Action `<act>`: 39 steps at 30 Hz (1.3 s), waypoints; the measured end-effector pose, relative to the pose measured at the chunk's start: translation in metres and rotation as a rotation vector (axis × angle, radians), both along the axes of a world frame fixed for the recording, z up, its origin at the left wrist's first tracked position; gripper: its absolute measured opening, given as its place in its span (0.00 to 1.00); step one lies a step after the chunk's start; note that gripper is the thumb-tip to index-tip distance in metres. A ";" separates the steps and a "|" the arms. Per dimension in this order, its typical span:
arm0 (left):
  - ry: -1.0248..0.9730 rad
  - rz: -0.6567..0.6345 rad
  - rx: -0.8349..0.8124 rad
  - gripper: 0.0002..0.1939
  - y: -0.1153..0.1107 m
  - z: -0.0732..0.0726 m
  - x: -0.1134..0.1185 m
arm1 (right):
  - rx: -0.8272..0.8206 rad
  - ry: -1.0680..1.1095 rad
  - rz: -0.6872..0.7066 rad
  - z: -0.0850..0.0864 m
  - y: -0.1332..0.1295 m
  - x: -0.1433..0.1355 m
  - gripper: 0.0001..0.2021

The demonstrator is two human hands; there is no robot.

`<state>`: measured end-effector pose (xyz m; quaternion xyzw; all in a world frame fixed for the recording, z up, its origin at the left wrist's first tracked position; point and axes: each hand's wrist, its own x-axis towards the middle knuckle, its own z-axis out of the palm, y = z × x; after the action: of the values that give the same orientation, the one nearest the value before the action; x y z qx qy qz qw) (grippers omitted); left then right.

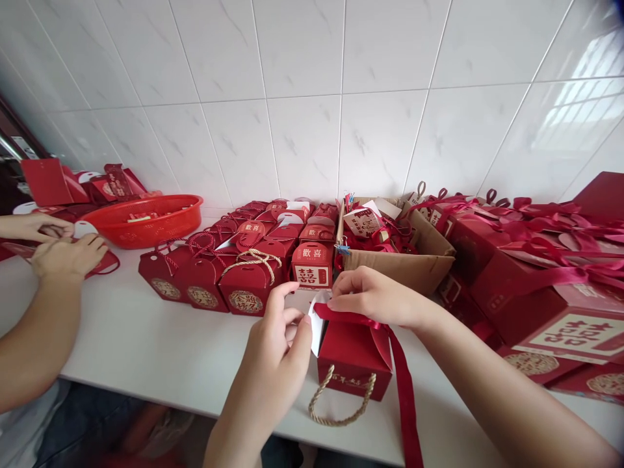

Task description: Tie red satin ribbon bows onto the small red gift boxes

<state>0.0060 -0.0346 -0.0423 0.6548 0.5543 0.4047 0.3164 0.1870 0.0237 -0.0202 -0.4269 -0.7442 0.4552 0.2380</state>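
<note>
Right hand point(373, 296) was pinching a dark red ribbon point(404, 393) over a red gift box point(348, 354), left hand point(277, 348) right by its white flap point(317, 333). I saw more red boxes point(248, 279) lined up behind, and a co-worker's hands point(68, 257) near a red plastic basket point(146, 227).

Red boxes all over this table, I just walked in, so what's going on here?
A person is handling a red box on the white table. Their right hand pinches a red ribbon over its top, and their left hand is at its white flap. The ribbon's tail hangs down the box's right side. Behind are other boxes and an open cardboard carton. At left, another person's hands work on a red piece.
</note>
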 end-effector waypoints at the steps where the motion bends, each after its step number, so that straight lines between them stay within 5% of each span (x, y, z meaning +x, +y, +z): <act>1: -0.018 0.000 -0.020 0.20 -0.001 0.001 0.000 | 0.016 -0.011 -0.005 0.000 0.000 -0.001 0.08; 13: -0.169 -0.074 -0.135 0.12 0.017 -0.013 0.003 | 0.253 -0.055 0.074 -0.002 0.001 -0.006 0.07; 18: -0.672 0.131 -0.065 0.07 0.027 -0.006 -0.010 | 0.376 -0.112 -0.107 0.016 -0.002 0.013 0.09; 21: -1.006 0.260 -0.019 0.04 0.029 0.003 -0.025 | 0.411 -0.321 -0.229 0.032 -0.008 0.036 0.13; 28: -1.256 0.460 0.089 0.08 0.028 0.013 -0.042 | 0.080 -0.638 0.098 0.033 -0.009 0.065 0.19; 32: -1.197 0.442 0.154 0.04 0.028 0.010 -0.032 | 0.122 -0.712 0.187 0.026 -0.003 0.059 0.10; 39: -0.471 -0.024 0.007 0.14 0.026 -0.012 0.005 | 0.165 -0.725 0.168 0.032 -0.009 0.062 0.03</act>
<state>0.0109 -0.0084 -0.0544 0.5500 0.4560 0.5444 0.4394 0.2494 0.0146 0.0121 -0.4772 -0.8466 0.2313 -0.0450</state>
